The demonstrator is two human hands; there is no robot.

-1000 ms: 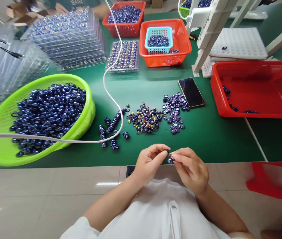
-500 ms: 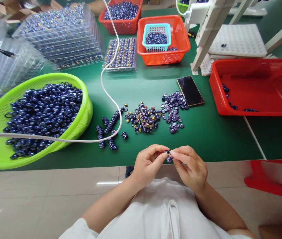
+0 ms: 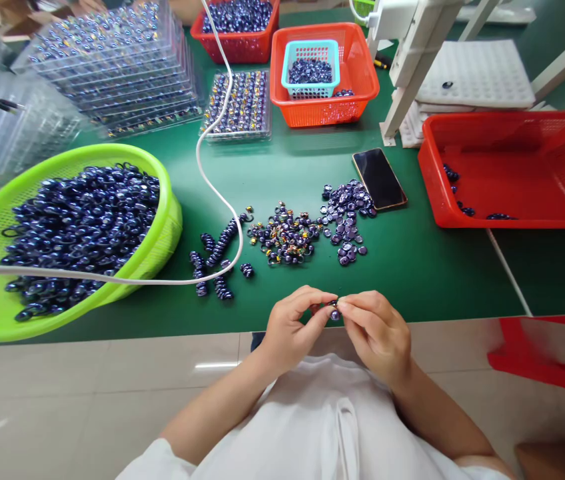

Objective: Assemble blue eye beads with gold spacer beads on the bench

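Just over the table's front edge, my left hand (image 3: 290,328) pinches a small shiny dark blue ring piece (image 3: 335,315) between thumb and fingertips. My right hand (image 3: 380,333) is closed on the same piece from the other side, its thumb and fingers touching it; the fingertips partly hide it. Beyond the hands lies a pile of dark blue and gold ring pieces (image 3: 285,233). Right of that pile are loose dark blue round caps (image 3: 346,213). To its left, dark blue rings (image 3: 222,243) lie stacked in short rows.
A green basket (image 3: 175,220) full of dark blue rings stands left, crossed by a white cable (image 3: 207,177). Behind are stacked clear trays (image 3: 127,100) and an orange basket (image 3: 302,117). A phone (image 3: 380,178) lies near the caps; a red basket (image 3: 512,220) stands right.
The camera view has shifted slightly. Both hands still pinch the small ring piece in about the same place, with a slight shift of the fingers.
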